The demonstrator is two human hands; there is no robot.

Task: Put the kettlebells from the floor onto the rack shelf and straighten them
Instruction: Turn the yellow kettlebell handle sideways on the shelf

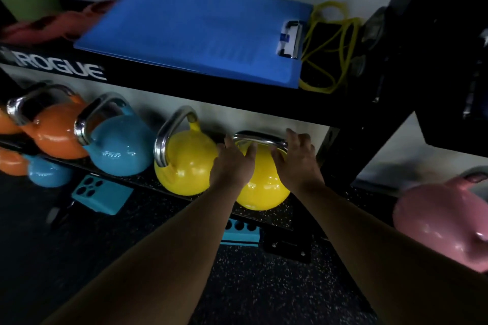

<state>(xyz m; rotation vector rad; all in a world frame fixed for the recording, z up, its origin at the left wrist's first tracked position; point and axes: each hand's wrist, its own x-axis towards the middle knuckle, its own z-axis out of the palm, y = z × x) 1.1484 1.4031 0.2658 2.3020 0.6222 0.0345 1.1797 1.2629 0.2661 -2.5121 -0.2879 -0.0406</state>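
both hands on the right-hand yellow kettlebell [264, 185], sitting near the right end of the lower rack shelf [264, 219] right at its front edge. left hand [232, 163] spread flat against the bell's left shoulder, fingers loose and apart, tips up by the chrome handle [260, 138]. right hand [297, 158] same deal on the right side, fingers open, resting on the handle's right end and the bell, not really clamped around anything.

second yellow kettlebell [182, 163] just beside it on the left, handle turned sideways. then a blue kettlebell [118, 148] and an orange kettlebell [55, 134] further left along the same shelf, handles tilted and out of line with each other.

pink kettlebell [443, 221] off to the right, past the rack upright [369, 124]; can't tell what it's standing on.

up on the top shelf [158, 76]: blue clipboard [195, 29] and a tangle of yellow band [330, 42] toward the right end.
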